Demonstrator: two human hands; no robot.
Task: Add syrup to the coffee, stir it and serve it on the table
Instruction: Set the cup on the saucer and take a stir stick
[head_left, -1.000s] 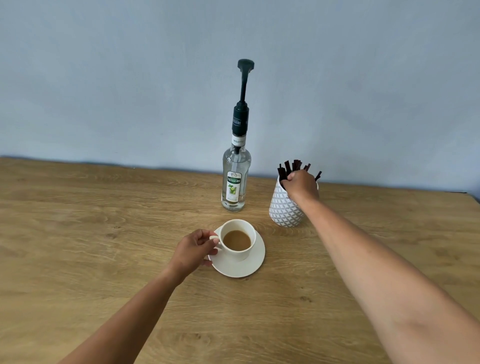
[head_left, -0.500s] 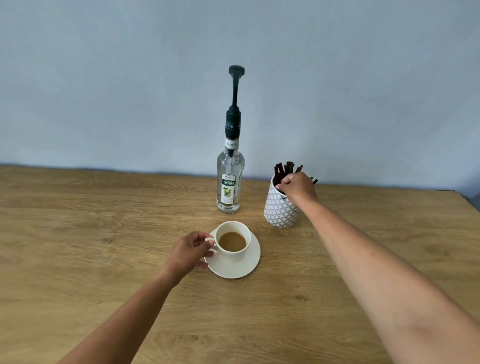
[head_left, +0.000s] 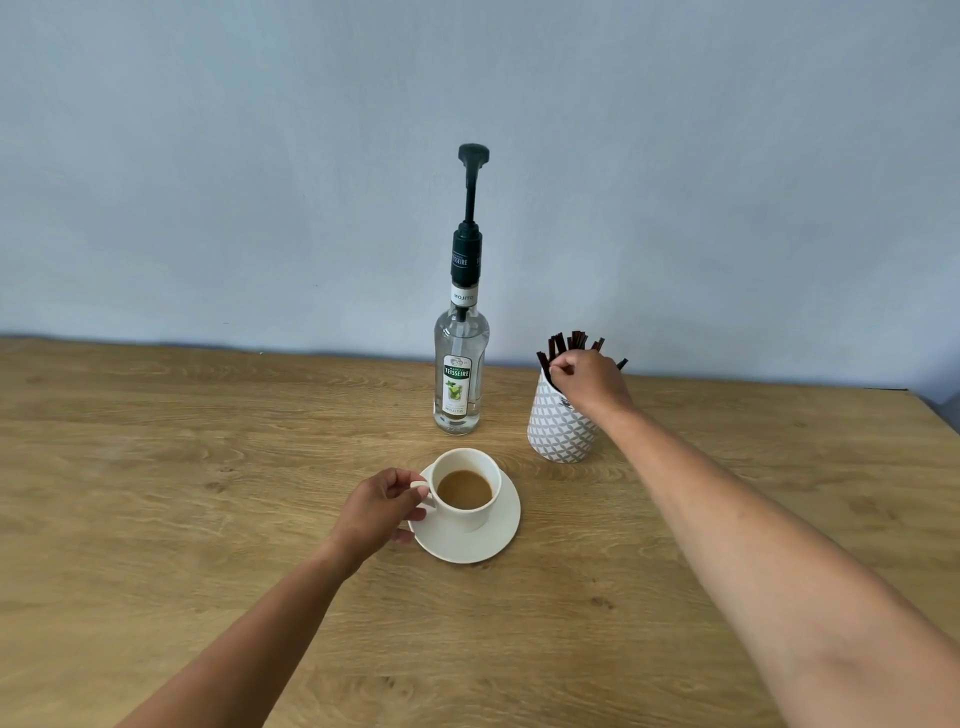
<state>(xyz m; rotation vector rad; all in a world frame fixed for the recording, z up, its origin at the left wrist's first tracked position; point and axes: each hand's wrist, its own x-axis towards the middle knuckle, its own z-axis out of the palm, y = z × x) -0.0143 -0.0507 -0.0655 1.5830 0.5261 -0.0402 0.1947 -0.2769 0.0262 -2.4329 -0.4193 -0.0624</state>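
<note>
A white cup (head_left: 475, 512) of milky coffee stands on a white saucer (head_left: 493, 540) in the middle of the wooden table (head_left: 156, 467). My left hand (head_left: 376, 512) pinches the cup's handle. Behind the cup stands a clear syrup bottle (head_left: 460, 374) with a tall dark pump on top. To its right is a white patterned holder (head_left: 556, 431) full of dark stir sticks (head_left: 569, 342). My right hand (head_left: 587, 379) is at the holder's rim, its fingertips pinching one of the stir sticks.
A pale blue wall rises right behind the table. The table's right edge runs diagonally at the far right. Bare wood lies to the left of the cup and in front of it.
My right hand stays at the holder and its fingers have closed on a stick at the left side. My left hand keeps hold of the cup handle. The camera has shifted slightly.
</note>
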